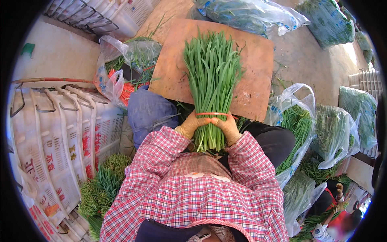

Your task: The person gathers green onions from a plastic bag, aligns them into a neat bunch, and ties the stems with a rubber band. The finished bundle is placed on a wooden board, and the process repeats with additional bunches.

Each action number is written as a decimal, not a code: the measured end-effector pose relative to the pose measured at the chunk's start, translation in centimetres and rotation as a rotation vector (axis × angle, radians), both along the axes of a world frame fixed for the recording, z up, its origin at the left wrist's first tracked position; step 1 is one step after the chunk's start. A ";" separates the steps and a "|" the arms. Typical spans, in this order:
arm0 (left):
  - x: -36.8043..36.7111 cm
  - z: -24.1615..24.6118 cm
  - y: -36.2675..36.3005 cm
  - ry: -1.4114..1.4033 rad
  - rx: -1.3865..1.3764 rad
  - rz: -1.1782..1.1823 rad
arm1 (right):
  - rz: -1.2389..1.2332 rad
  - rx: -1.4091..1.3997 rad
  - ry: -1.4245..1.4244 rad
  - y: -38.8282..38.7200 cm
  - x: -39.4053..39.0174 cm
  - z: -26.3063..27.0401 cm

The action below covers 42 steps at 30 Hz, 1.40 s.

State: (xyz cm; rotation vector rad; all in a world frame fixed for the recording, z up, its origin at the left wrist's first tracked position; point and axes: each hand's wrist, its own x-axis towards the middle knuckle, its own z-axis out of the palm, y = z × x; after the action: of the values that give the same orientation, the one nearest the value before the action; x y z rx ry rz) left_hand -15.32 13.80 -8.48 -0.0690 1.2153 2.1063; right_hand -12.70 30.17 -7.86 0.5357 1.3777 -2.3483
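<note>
Both of my hands wear tan gloves and grip a bundle of Chinese chives near its cut, pale ends. My left hand wraps the left side and my right hand the right, thumbs meeting in front. Just above the thumbs, a red tie circles the stems, its loose end sticking out to the right. The long leaves lie across a worn brown board in front of my knees. My fingers behind the bundle are hidden.
White plastic crates are stacked at left, beside bunched chives. A plastic bag with greens and red ties sits left of the board. Bags of greens line the right. Another person's gloved hand shows at lower right.
</note>
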 end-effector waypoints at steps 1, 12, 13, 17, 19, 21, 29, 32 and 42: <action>-0.3 0.4 0.0 0.038 -0.015 0.031 | -0.037 0.084 0.094 -0.5 0.1 0.2; -10.7 3.7 -0.3 -0.008 0.008 -0.053 | 0.148 -0.037 0.424 2.3 -8.2 7.9; -11.2 3.3 0.3 0.034 0.047 -0.062 | 0.170 -0.073 0.430 2.3 -8.8 8.1; -10.5 1.9 2.2 0.066 0.075 0.078 | 0.207 -0.236 0.378 2.9 -10.1 8.4; -9.6 2.3 1.9 0.097 0.041 0.134 | 0.206 -0.294 0.359 3.0 -9.9 7.9; -9.3 3.4 1.1 0.179 -0.002 0.168 | 0.181 -0.325 0.344 2.7 -9.2 6.9; -15.4 6.0 0.3 0.588 -1.213 -0.435 | -0.062 0.206 0.235 -1.3 -6.4 -1.1; -16.4 3.8 0.0 0.379 -0.967 -0.423 | 0.018 0.153 0.152 -1.1 -5.3 -2.8; -11.4 5.6 0.9 0.813 -1.481 -0.349 | -0.502 0.555 0.616 -0.5 -5.8 -4.1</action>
State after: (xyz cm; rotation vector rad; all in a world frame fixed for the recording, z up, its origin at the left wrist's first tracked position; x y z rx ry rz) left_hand -26.73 14.75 -2.88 0.3387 2.7418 0.5100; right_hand -18.49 29.67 -11.93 0.3277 2.4620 -2.6267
